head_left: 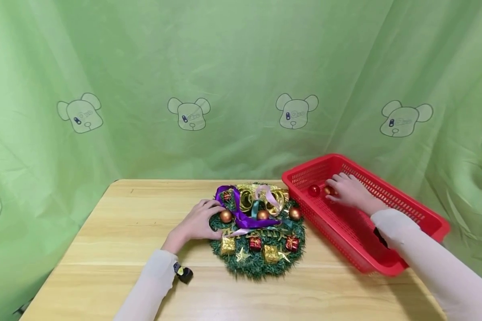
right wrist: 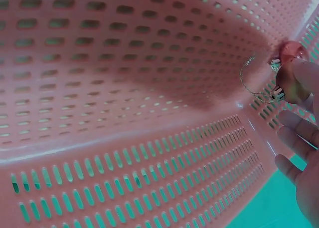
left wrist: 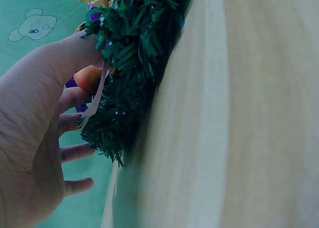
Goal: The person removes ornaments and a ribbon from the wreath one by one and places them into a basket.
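A green tinsel wreath lies on the table, decked with copper baubles, small gift boxes, gold stars and gold bells. Loops of purple ribbon run across its upper half. At the wreath's left edge rests my left hand, its fingers spread beside a copper bauble; a pale pink ribbon hangs near its thumb. My right hand reaches into the red basket and pinches a gold bauble with a looped string. Beside that, a red bauble sits in the basket's far end.
The perforated basket stands slanted on the right, its far left corner close to the wreath. Both rest on a pale wooden table. Behind hangs a green curtain printed with bear heads.
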The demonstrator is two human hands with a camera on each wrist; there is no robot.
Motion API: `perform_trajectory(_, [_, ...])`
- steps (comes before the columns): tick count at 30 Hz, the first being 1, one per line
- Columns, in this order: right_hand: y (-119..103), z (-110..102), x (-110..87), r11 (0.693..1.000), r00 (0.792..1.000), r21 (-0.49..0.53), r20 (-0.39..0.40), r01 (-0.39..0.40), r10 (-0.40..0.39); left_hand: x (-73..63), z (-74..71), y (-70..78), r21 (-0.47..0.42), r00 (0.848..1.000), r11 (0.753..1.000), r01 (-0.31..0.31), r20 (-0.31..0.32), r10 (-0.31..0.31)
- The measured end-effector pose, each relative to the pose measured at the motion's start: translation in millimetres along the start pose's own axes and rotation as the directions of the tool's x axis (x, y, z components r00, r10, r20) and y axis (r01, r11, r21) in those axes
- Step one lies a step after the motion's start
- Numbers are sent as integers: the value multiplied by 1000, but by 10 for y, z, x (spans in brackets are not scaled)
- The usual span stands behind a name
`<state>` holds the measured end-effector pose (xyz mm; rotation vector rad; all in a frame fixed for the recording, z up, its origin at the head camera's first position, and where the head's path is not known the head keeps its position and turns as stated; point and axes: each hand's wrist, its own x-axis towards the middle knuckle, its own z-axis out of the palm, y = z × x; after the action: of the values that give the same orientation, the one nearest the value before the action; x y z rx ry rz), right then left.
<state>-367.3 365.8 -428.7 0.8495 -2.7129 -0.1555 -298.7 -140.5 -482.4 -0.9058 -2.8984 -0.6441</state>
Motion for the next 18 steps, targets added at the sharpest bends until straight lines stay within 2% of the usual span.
perform_trajectory(9, [17,136,-12,1000,999,-7,39,19,-19,-2,-10,1,-13,1000,1000,-3,0,3])
perform_trajectory(18, [14,151,-35,1000,998,-4,60,15,-14,-3,-18,0,-10,1000,1000,-3,7,3])
